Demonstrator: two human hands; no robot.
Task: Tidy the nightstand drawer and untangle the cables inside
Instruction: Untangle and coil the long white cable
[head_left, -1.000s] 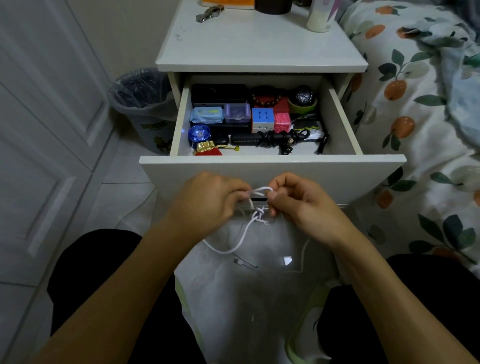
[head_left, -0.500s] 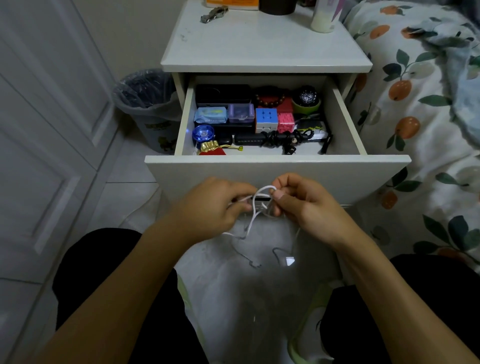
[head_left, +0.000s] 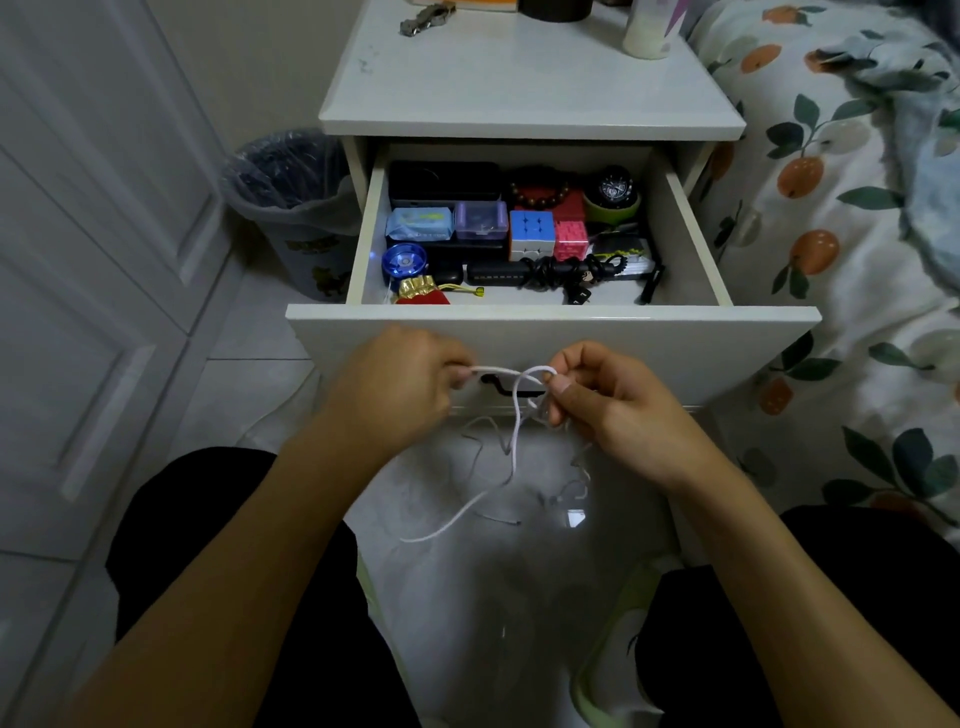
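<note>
Below the open drawer (head_left: 550, 332), both hands pinch a white cable (head_left: 514, 415): left hand (head_left: 395, 389), right hand (head_left: 608, 405). Fingers hide its ends; the knot is blurred, its tail dangling floorward.

Home bedroom: white wooden nightstand (head_left: 530, 104) stood beside a bed with orange-and-leaf print bedding (head_left: 841, 218), its open white drawer (head_left: 550, 332) crammed with personal odds and ends. Grey bag-lined waste bin (head_left: 291, 208) and white panelled door (head_left: 93, 249) stood left, on pale tiled floor (head_left: 249, 332).
</note>
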